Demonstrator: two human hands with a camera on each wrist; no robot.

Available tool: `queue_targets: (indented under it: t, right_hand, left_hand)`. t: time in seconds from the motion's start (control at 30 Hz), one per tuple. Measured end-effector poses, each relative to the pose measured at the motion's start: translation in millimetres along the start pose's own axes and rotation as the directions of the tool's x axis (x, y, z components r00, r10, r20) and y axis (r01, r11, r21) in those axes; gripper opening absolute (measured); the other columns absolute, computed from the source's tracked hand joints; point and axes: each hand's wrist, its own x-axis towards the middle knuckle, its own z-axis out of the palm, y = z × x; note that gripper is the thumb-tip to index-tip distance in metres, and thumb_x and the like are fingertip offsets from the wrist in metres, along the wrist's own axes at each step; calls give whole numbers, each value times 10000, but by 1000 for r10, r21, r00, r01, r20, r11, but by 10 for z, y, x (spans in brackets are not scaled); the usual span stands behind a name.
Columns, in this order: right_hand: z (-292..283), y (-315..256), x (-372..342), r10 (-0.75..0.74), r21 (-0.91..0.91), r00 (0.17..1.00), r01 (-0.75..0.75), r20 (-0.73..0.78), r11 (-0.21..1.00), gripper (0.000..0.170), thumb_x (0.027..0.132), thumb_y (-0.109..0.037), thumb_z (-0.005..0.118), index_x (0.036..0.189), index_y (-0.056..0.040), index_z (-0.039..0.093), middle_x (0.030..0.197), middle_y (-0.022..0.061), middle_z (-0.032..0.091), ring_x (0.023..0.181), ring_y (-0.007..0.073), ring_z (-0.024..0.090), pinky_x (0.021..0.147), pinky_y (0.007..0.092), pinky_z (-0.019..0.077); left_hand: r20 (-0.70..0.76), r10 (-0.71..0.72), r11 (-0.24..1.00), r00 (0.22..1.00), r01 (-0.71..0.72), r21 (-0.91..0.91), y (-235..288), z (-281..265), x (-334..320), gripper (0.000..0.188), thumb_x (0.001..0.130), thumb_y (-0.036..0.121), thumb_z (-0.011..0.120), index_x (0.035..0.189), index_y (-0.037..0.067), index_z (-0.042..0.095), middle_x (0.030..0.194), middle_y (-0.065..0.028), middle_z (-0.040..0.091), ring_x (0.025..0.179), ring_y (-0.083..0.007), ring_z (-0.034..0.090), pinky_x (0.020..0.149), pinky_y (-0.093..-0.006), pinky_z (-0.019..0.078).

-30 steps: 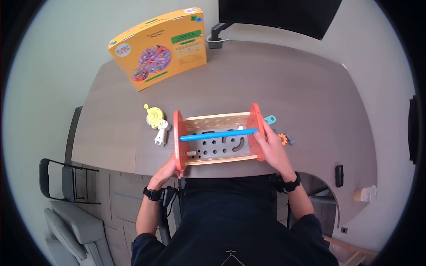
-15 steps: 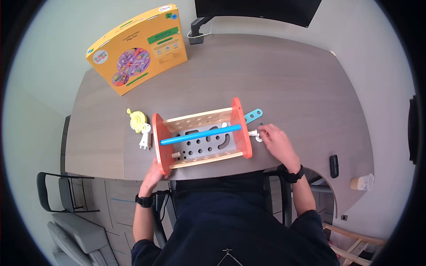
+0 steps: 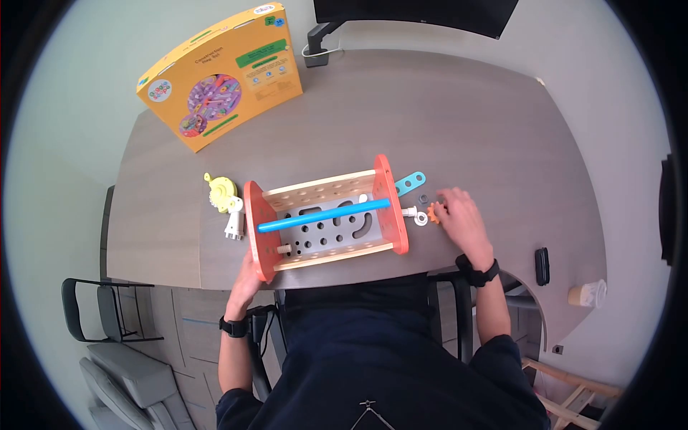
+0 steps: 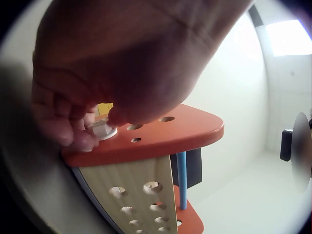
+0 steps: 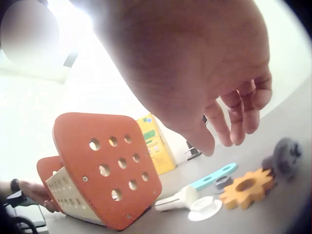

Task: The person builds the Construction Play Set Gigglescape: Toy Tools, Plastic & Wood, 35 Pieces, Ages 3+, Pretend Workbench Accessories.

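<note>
An open toy toolbox has red end panels [image 3: 391, 215], pale wooden sides and a blue rod handle [image 3: 326, 216]. At its left end my left hand [image 3: 246, 282] pinches the head of a white bolt [image 4: 103, 130] set in the red panel; its shank [image 3: 284, 249] pokes inside. My right hand [image 3: 464, 223] hovers with loosely bent fingers, holding nothing, over the loose pieces right of the box. Below it lie an orange gear [image 5: 247, 188], a white ring [image 5: 205, 208], a white bolt [image 5: 181, 199], a grey nut [image 5: 224, 183] and a dark grey piece [image 5: 286, 158].
A teal strip with holes [image 3: 411, 183] lies by the right panel. Left of the box sits a yellow toy part [image 3: 223, 195] joined to a white piece [image 3: 234, 226]. Behind stand a yellow carton [image 3: 251, 93] and a monitor [image 3: 423, 16]. A black case [image 3: 542, 266] and a cup [image 3: 589, 294] are at right.
My right hand has left the right panel, moved to the white pieces, then lifted away rightward, leaving them on the table. My left hand stays at the left panel. The head view has shifted.
</note>
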Motion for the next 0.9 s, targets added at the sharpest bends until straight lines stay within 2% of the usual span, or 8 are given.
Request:
queue_targets:
  t: [0.13, 0.17, 0.33, 0.57, 0.63, 0.73, 0.83, 0.9]
  right_hand:
    - [-123, 74, -67, 9, -10, 1000, -9, -5, 1000, 268, 954, -202, 762, 1153, -30, 707, 1047, 160, 676, 1037, 361, 654, 895, 472, 534]
    - [-107, 37, -96, -32, -23, 999, 33, 28, 999, 260, 953, -200, 761, 1144, -30, 710, 1047, 156, 674, 1038, 355, 653, 895, 472, 534]
    - [253, -186, -145, -178, -153, 982, 185, 61, 971, 231, 945, -200, 764, 1095, -30, 717, 1042, 132, 658, 1038, 328, 647, 888, 471, 531]
    - [199, -260, -99, -169, -202, 984, 178, 58, 963, 214, 969, -215, 748, 1058, -26, 703, 1011, 125, 683, 1005, 321, 663, 867, 461, 523]
    - [-20, -306, -133, -137, -149, 990, 139, 22, 979, 222, 985, -213, 737, 1086, -18, 707, 1009, 126, 716, 949, 327, 682, 830, 449, 531]
    - [-571, -647, -210, 125, 151, 992, -128, 28, 980, 228, 1011, -198, 720, 1152, -20, 710, 1017, 119, 752, 857, 308, 707, 772, 422, 548]
    - [-979, -1101, -321, 153, 428, 980, -195, 131, 882, 233, 1021, -188, 718, 1195, -34, 713, 1041, 115, 755, 828, 277, 717, 748, 396, 561]
    - [-913, -1433, -385, -43, 542, 986, -54, 163, 838, 236, 1024, -186, 720, 1205, -36, 708, 1030, 120, 745, 869, 258, 727, 773, 389, 563]
  left_hand:
    - [27, 84, 996, 996, -85, 24, -27, -72, 37, 451, 1038, 160, 687, 1449, 17, 566, 1240, -58, 712, 1080, -127, 660, 931, -308, 555]
    - [18, 26, 999, 1000, -26, -28, 14, -64, 41, 502, 1014, 141, 727, 1471, 20, 560, 1339, -69, 697, 1218, -151, 632, 1078, -343, 510]
    - [-21, 13, 998, 1000, -14, -54, 117, 25, -8, 572, 1027, 153, 711, 1549, 37, 508, 1417, -80, 654, 1266, -156, 608, 1091, -343, 496]
    - [55, -13, 999, 998, 15, -41, 88, -25, -30, 594, 1072, 181, 648, 1624, 85, 451, 1489, -69, 611, 1355, -157, 553, 1143, -326, 448]
    - [51, 0, 999, 999, 2, -48, 121, 20, -60, 475, 1116, 219, 589, 1556, 72, 488, 1409, -69, 647, 1272, -139, 592, 1089, -313, 477]
    - [60, -37, 998, 997, 40, -44, 140, 20, -55, 382, 1148, 285, 537, 1445, 45, 521, 1297, -68, 680, 1142, -112, 621, 1006, -295, 505]
    - [31, -12, 999, 999, 14, -41, 132, 39, -42, 373, 1159, 359, 517, 1352, 40, 536, 1117, -32, 692, 954, -77, 630, 836, -259, 519]
    - [15, -6, 999, 1000, 6, -48, 173, 63, -26, 392, 1162, 413, 509, 1281, 42, 557, 973, -8, 689, 800, -54, 620, 695, -236, 515]
